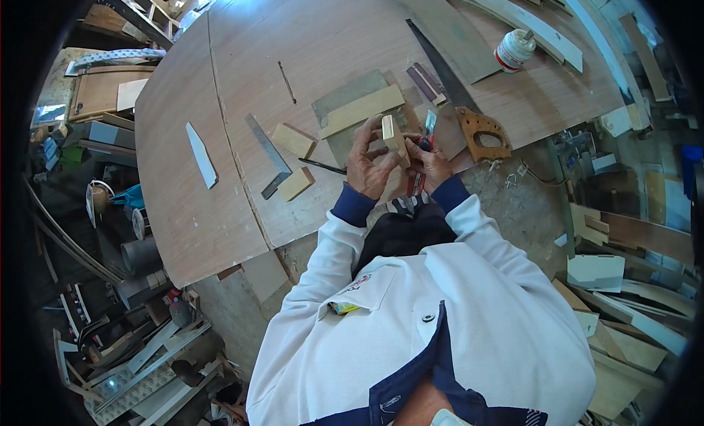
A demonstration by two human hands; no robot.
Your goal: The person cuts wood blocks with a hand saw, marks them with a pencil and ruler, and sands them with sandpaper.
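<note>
Near the table's front edge, my left hand is closed round a small light wooden block, held up on end. My right hand pinches the block's other side, and its fingers partly hide the block. Just beyond the right hand lies a red cutter with a pale blade. A dark pencil lies left of my left hand. Further left are two wooden blocks and a try square. Behind the hands a light wooden strip rests on a grey-green board.
A handsaw lies right of the hands, its handle at the table edge. A white glue bottle stands at the back right near long boards. A white pointed piece lies on the left of the table.
</note>
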